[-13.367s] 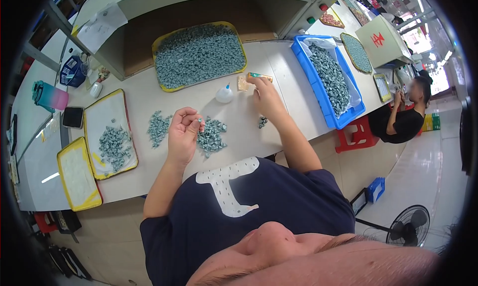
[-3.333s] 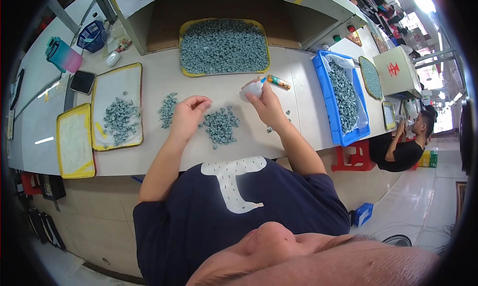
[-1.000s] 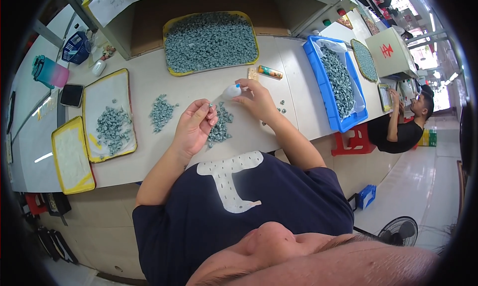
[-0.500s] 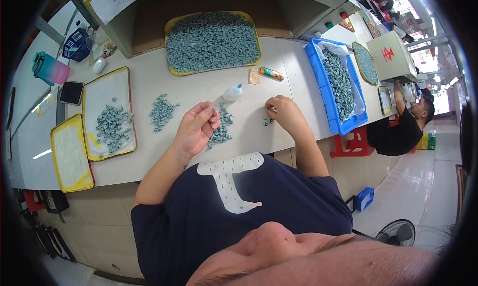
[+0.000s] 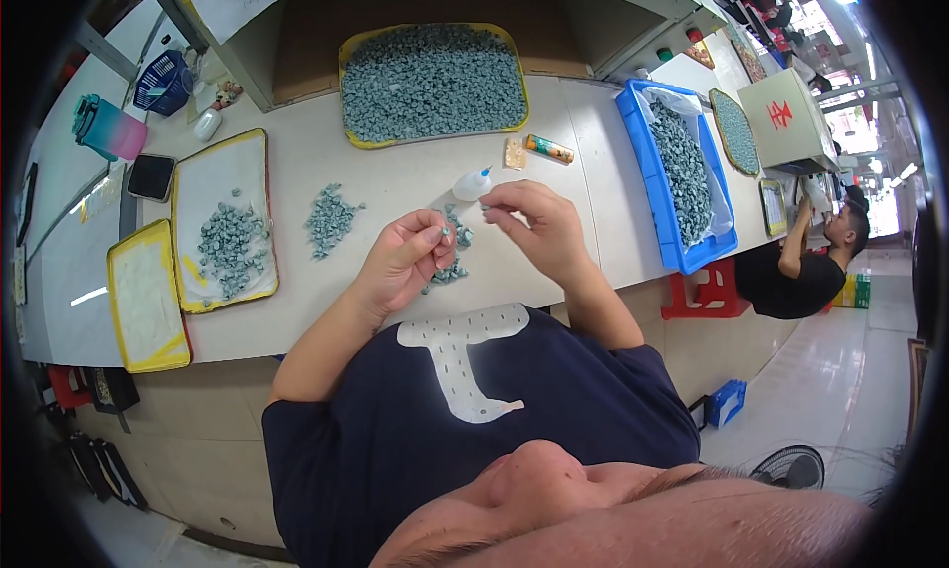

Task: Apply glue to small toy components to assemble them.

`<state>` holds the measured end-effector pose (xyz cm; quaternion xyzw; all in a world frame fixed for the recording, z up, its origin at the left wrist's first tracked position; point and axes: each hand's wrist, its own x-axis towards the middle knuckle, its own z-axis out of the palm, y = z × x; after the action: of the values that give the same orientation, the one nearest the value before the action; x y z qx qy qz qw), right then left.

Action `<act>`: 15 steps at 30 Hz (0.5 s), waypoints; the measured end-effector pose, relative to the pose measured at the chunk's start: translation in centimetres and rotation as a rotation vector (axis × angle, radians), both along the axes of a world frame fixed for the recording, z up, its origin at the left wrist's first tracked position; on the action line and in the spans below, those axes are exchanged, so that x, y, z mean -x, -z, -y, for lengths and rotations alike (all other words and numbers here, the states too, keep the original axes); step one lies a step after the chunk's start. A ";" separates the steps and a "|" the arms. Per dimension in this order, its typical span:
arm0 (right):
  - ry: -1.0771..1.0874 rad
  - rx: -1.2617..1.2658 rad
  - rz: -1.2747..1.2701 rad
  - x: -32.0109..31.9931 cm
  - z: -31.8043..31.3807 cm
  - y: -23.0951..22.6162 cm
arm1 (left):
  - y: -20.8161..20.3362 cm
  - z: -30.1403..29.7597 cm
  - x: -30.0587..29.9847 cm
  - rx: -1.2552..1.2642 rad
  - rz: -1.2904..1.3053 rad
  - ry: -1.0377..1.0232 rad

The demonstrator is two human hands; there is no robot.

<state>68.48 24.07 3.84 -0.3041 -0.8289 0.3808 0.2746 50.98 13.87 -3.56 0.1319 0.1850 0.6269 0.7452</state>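
Note:
My left hand [image 5: 405,260] is raised over the table and pinches a small grey-green piece between thumb and fingers. My right hand [image 5: 534,227] is close beside it, fingertips pinched on something tiny that I cannot make out. A small white squeeze bottle [image 5: 472,183] lies on the table just beyond my right fingertips. Below my hands lies a small heap of grey-green pieces [image 5: 450,262], and a second heap [image 5: 331,218] sits to the left.
A yellow-rimmed tray [image 5: 432,79] full of pieces stands at the back, a blue bin [image 5: 682,177] at the right, two yellow-rimmed trays [image 5: 222,222] at the left. An orange tube [image 5: 549,150] lies near the bottle. Another person [image 5: 806,262] sits at far right.
My right hand has come back from the right side of the table to meet my left hand. The white bottle now lies on the table beyond the fingers.

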 end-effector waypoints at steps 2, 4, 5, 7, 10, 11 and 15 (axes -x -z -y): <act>-0.018 -0.031 -0.067 0.9 0.6 0.7 | 0.2 0.0 0.1 -0.011 0.012 -0.001; -0.054 -0.092 -0.200 1.6 1.1 1.5 | 0.3 0.0 0.2 -0.035 0.039 -0.003; -0.056 -0.092 -0.199 1.8 1.3 1.6 | 0.3 0.0 0.4 -0.035 0.040 -0.006; -0.040 -0.171 -0.215 2.3 1.8 1.9 | 0.3 0.0 0.6 -0.019 0.041 -0.004; -0.027 -0.232 -0.230 2.8 2.1 2.4 | 0.3 0.1 0.9 -0.009 0.043 -0.011; -0.017 -0.256 -0.238 3.0 2.1 2.5 | 0.3 0.1 1.0 -0.011 0.042 -0.013; -0.028 -0.339 -0.244 3.5 2.4 2.9 | 0.4 0.3 1.4 0.004 0.045 -0.028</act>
<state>64.95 21.69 0.92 -0.1937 -0.8458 0.2737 0.4149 49.54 13.58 -3.97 0.1137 0.1711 0.6398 0.7406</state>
